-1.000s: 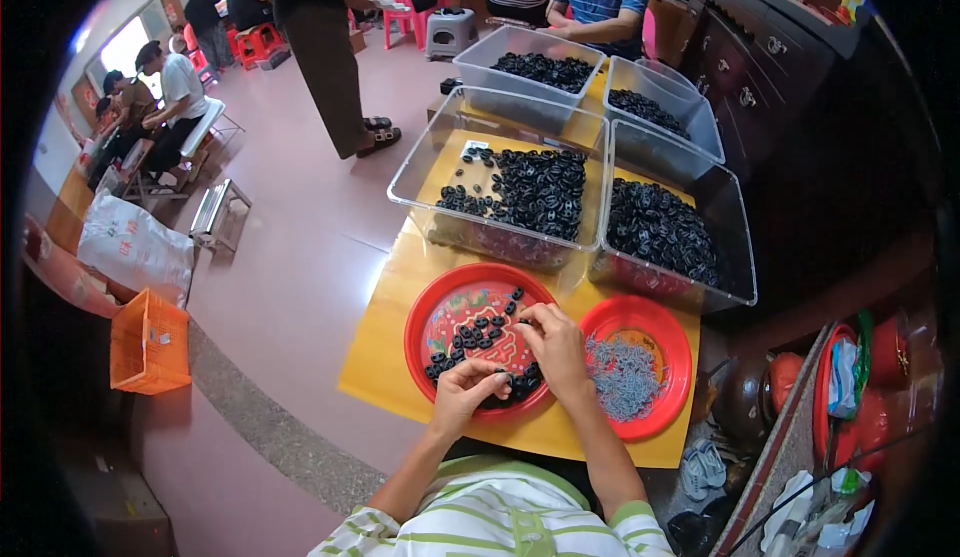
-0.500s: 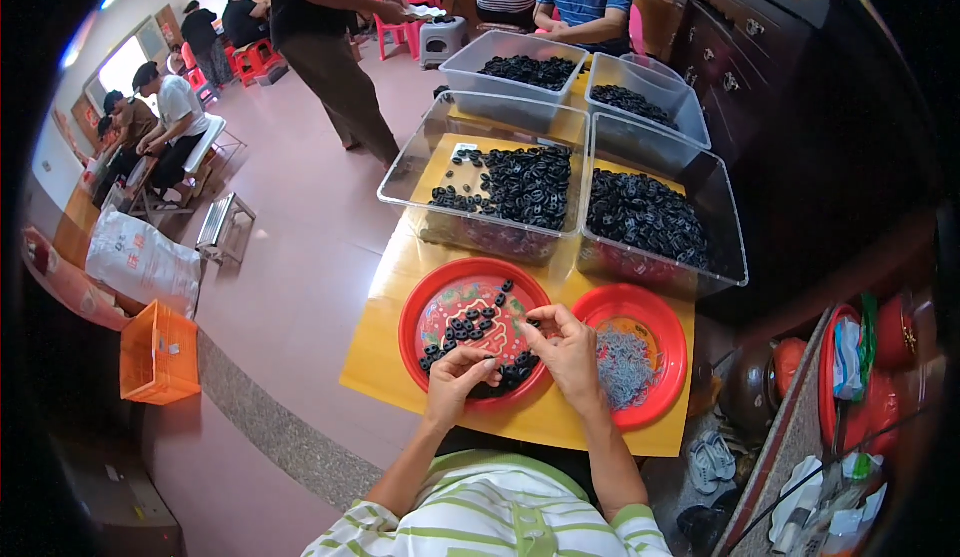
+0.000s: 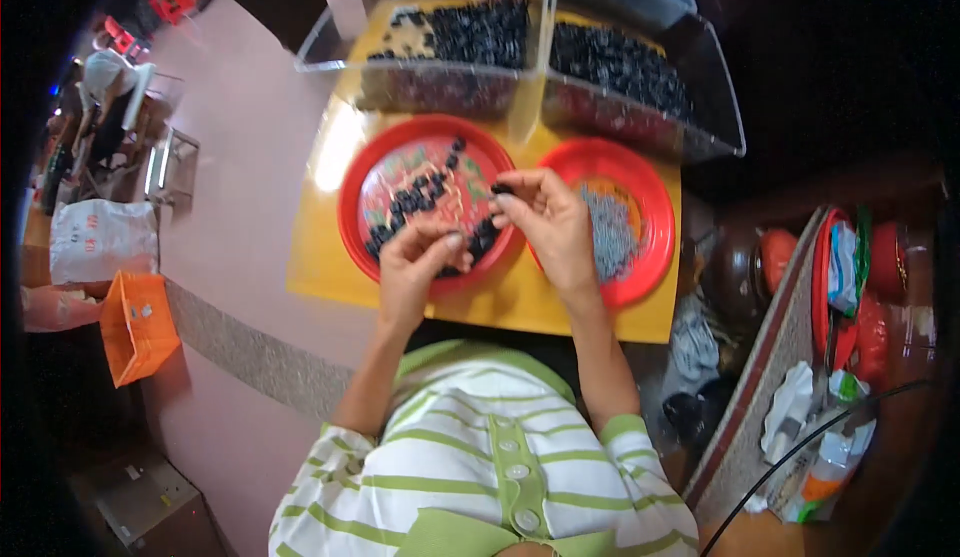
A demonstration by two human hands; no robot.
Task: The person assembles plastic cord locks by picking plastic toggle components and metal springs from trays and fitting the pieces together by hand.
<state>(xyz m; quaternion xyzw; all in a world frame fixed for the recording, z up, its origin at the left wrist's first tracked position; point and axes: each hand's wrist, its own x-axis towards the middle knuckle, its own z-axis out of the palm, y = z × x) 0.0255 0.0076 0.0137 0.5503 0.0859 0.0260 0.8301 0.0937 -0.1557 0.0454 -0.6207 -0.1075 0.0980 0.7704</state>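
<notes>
On a yellow table (image 3: 330, 257) sit two red plates. The left plate (image 3: 360, 182) holds several small black pieces (image 3: 410, 200). The right plate (image 3: 655, 207) holds a heap of small grey bits (image 3: 610, 232). My left hand (image 3: 415, 272) hovers over the near rim of the left plate, fingers curled together; what it pinches I cannot tell. My right hand (image 3: 545, 222) is between the two plates and pinches one small black piece (image 3: 502, 189) at its fingertips.
Clear plastic bins (image 3: 520, 107) full of black pieces stand along the table's far side. An orange crate (image 3: 140, 322) and a white bag (image 3: 100, 237) lie on the floor at left. Red containers and clutter (image 3: 850, 287) fill a shelf at right.
The camera has tilted down and closer, so the people at the back have left the view. Both hands stay over the plates; the right hand now holds a black piece up.
</notes>
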